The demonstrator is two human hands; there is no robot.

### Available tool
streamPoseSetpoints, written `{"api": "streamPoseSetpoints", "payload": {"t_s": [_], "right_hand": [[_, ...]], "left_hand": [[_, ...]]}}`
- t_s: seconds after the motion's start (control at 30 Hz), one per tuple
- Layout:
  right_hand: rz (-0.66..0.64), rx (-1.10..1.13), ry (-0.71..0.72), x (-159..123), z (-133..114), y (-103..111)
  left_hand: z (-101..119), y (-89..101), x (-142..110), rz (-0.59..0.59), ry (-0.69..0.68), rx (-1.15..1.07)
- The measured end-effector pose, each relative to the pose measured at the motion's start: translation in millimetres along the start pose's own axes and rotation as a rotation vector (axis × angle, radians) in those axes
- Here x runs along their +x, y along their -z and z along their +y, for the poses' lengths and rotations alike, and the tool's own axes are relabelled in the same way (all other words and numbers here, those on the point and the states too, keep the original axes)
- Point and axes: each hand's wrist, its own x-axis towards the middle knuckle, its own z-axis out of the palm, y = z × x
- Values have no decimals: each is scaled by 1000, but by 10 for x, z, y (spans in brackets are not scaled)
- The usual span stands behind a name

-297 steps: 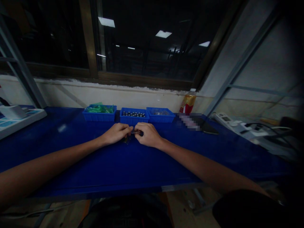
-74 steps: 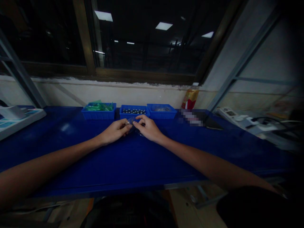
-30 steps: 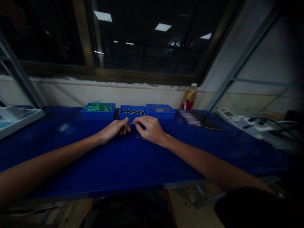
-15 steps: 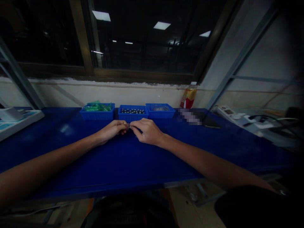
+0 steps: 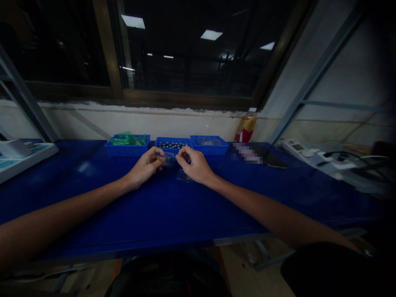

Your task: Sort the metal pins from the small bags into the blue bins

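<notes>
My left hand and my right hand are raised just above the blue table, fingers pinched on the two sides of a small clear plastic bag. Another clear bag lies flat on the table under my right hand. Right behind my hands stands a blue bin of small dark metal parts.
A blue bin of green pieces stands to the left of the parts bin and a blue bin of clear bags to the right. A red and yellow packet leans on the wall. A white device sits far left, power strips and cables far right.
Both hands have lifted from the table and moved slightly apart, and the small clear bag is now stretched between them. The second bag under my right hand has come into sight.
</notes>
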Motion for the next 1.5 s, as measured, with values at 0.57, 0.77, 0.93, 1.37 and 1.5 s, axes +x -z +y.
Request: {"api": "streamPoseSetpoints", "payload": {"t_s": [0.57, 0.77, 0.93, 1.37, 1.5], "right_hand": [[35, 279, -163, -7, 32, -106], [87, -18, 175, -52, -7, -27], [-5, -82, 289, -89, -31, -32], [-197, 228, -83, -48, 3, -139], [-186, 543, -335, -8, 27, -153]], "left_hand": [[98, -25, -73, 4, -388, 605], [63, -1, -35, -47, -165, 310], [48, -3, -21, -54, -75, 168], [-44, 22, 1, 40, -245, 283], [46, -4, -54, 17, -418, 515]]}}
